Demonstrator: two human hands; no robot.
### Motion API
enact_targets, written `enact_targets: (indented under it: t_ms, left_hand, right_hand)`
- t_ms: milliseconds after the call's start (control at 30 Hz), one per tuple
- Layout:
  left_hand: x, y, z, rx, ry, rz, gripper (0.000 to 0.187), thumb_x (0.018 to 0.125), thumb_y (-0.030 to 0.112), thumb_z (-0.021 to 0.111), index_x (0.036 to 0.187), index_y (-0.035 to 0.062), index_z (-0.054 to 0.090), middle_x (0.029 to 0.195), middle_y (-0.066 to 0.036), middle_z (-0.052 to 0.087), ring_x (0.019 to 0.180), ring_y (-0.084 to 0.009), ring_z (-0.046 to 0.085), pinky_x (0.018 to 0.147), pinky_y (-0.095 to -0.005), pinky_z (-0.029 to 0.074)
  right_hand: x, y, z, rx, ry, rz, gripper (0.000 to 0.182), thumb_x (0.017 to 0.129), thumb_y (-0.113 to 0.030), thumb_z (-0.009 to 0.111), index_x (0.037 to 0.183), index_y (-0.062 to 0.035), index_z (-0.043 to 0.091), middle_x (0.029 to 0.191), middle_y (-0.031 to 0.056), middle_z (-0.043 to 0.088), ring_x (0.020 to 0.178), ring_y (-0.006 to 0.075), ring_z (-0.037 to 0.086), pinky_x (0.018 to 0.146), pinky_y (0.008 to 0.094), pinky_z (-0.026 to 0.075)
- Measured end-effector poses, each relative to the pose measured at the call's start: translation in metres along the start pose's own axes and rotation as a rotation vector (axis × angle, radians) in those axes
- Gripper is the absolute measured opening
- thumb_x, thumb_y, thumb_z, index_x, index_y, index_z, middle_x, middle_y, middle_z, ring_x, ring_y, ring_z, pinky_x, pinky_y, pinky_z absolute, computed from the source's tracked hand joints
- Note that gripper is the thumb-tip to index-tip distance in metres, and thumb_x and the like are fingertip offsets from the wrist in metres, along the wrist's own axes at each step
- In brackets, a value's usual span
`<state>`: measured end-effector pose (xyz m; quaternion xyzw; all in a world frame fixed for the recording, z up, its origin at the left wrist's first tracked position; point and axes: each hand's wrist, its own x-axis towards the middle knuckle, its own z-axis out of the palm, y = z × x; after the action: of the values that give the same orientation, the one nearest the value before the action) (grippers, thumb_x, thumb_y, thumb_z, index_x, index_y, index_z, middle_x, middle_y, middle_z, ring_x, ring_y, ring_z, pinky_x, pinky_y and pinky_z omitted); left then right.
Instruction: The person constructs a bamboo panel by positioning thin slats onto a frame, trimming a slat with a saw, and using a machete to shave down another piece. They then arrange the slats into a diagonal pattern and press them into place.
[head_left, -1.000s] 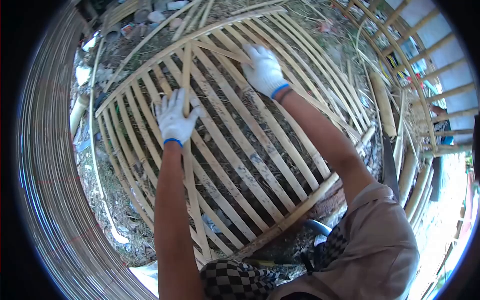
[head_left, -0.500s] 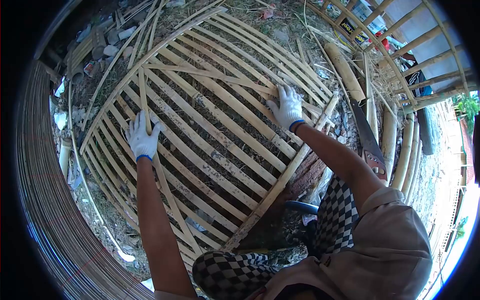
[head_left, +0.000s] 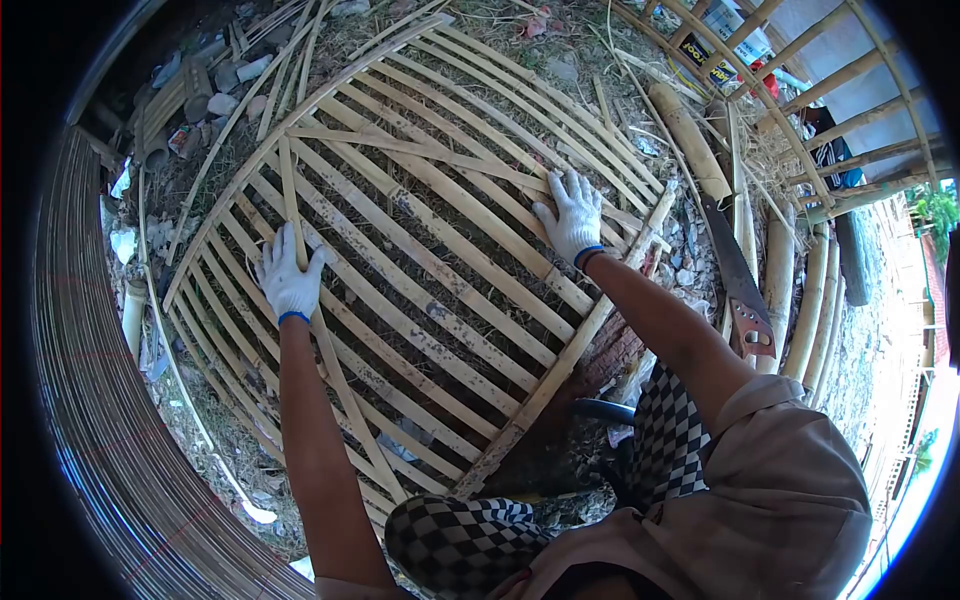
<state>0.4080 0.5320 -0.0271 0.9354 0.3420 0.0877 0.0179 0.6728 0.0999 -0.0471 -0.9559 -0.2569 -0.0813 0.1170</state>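
A large panel of split bamboo slats lies on the ground in front of me, with a round pole along its near right edge. Two thin strips cross the slats diagonally. My left hand, in a white glove with a blue cuff, rests on the left diagonal strip with its fingers apart. On the upper diagonal strip, near its right end, lies my right hand, gloved the same way, fingers spread. Neither hand is wrapped round a strip.
A handsaw lies right of the panel, beside thick bamboo poles. A bamboo frame stands at the upper right, near a labelled container. Stones and rubble are at the upper left.
My left hand has shifted very slightly right in view, and my right hand slightly left. Both still rest on the strips.
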Motion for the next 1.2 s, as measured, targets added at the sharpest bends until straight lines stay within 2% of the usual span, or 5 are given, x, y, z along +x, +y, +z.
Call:
enact_targets:
  t_ms: [567,700,767,1000,1200]
  left_hand:
    - [0.001,0.001,0.007,-0.033,0.045,0.013,0.085,0.092,0.062,0.067,0.163,0.0235,0.041,0.166,-0.005,0.044,0.153,-0.0396,0.037,0.128,-0.0564,0.021]
    - [-0.003,0.004,-0.004,-0.032,0.017,-0.019,0.085,0.093,0.063,0.067,0.163,0.0218,0.042,0.166,-0.005,0.044,0.153,-0.0385,0.037,0.129,-0.0549,0.021]
    - [-0.002,0.004,-0.005,-0.039,0.021,-0.016,0.084,0.093,0.062,0.066,0.162,0.0214,0.042,0.166,-0.005,0.044,0.153,-0.0379,0.037,0.129,-0.0545,0.021]
    - [0.000,0.005,-0.005,-0.105,0.050,-0.042,0.075,0.095,0.056,0.066,0.160,0.0232,0.047,0.163,-0.005,0.048,0.152,-0.0390,0.039,0.129,-0.0548,0.020]
    - [0.066,0.006,0.002,-0.079,0.160,-0.085,0.070,0.093,0.057,0.067,0.153,0.0224,0.056,0.159,-0.010,0.052,0.150,-0.0380,0.041,0.129,-0.0567,0.017]
  right_hand:
    - [-0.003,-0.003,-0.001,0.024,0.031,0.045,0.058,0.104,-0.045,0.057,0.154,-0.0169,0.053,0.164,0.0243,0.041,0.153,0.0469,0.033,0.127,0.0576,0.020]
    - [0.004,-0.011,0.002,-0.031,0.020,0.086,0.051,0.108,-0.042,0.049,0.154,-0.0206,0.054,0.164,0.0222,0.043,0.152,0.0440,0.036,0.125,0.0569,0.024]
    - [0.005,-0.015,0.004,-0.033,0.017,0.130,0.049,0.107,-0.042,0.049,0.153,-0.0248,0.057,0.162,0.0220,0.045,0.152,0.0445,0.037,0.125,0.0567,0.024]
    - [0.007,-0.016,0.011,0.006,0.080,0.135,0.045,0.104,-0.039,0.054,0.145,-0.0245,0.064,0.160,0.0199,0.048,0.148,0.0473,0.040,0.124,0.0610,0.024]
    - [0.007,-0.020,0.008,0.019,0.044,0.167,0.045,0.103,-0.039,0.054,0.144,-0.0253,0.065,0.163,0.0173,0.046,0.150,0.0472,0.038,0.125,0.0602,0.021]
